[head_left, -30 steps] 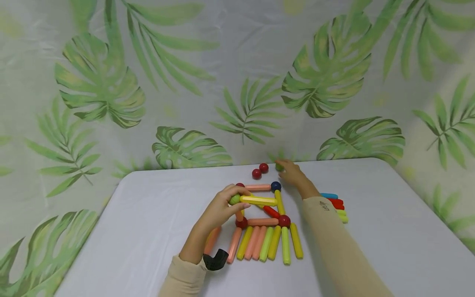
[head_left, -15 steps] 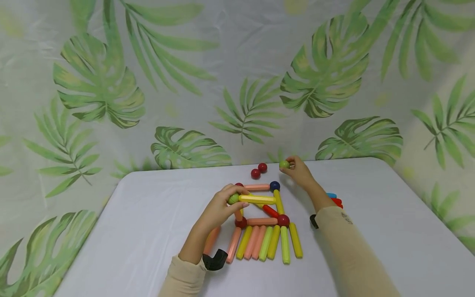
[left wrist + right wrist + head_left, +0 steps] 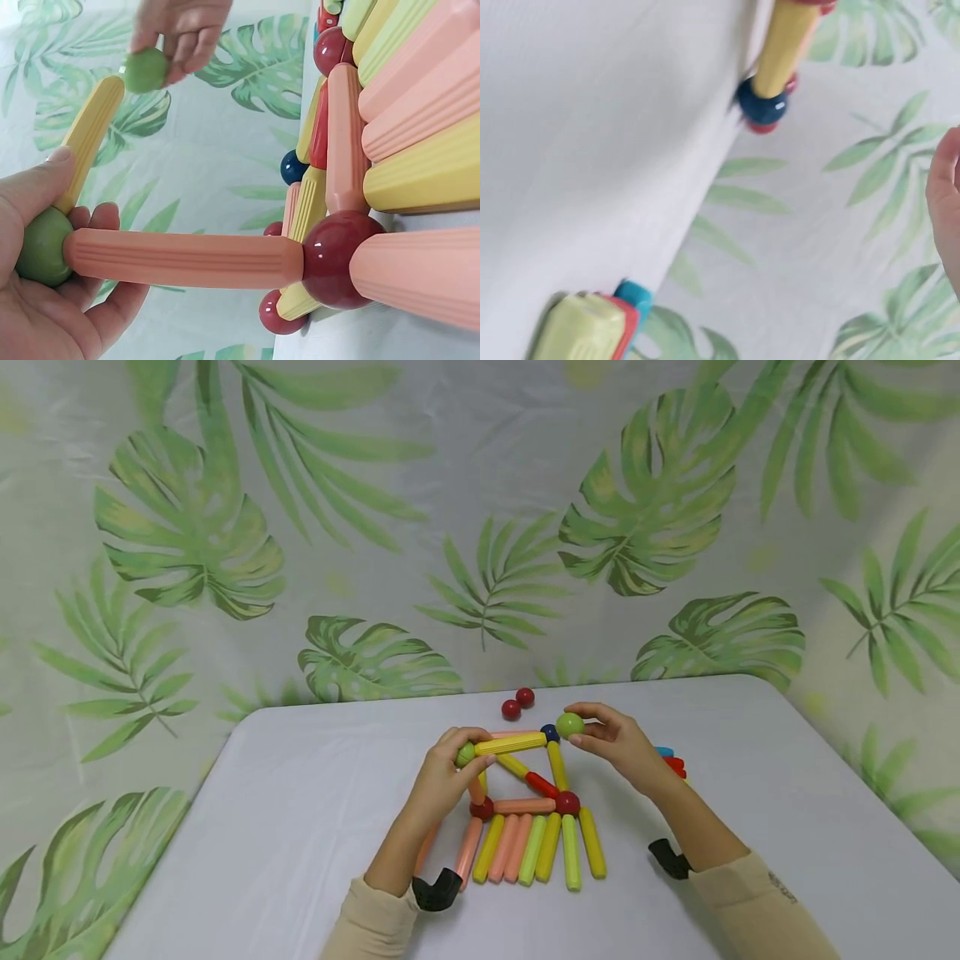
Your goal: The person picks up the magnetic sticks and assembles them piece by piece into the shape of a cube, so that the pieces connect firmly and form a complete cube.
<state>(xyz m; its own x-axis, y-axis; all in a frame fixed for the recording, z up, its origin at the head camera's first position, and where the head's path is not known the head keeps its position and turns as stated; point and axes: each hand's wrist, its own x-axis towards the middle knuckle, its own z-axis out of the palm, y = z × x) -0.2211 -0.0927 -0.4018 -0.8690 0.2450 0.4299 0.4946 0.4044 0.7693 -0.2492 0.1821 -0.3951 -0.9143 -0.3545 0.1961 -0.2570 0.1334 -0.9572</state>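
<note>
right hand (image 3: 626,752): thumb and fingers pinch a light-green ball (image 3: 570,725), just beside the free end of the yellow rod (image 3: 512,743) | left hand (image 3: 438,777): fingers grip the second green ball (image 3: 465,754) at the rod's other end | balls probably light, hard, slippery; best held round the middle

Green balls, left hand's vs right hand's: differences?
The left ball joins a yellow stick and a pink stick; the right ball has no stick visibly attached. Through the pink stick, the left ball connects to a red ball; the right ball shows no such link. Both are green and held, in the left hand and right hand.
</note>
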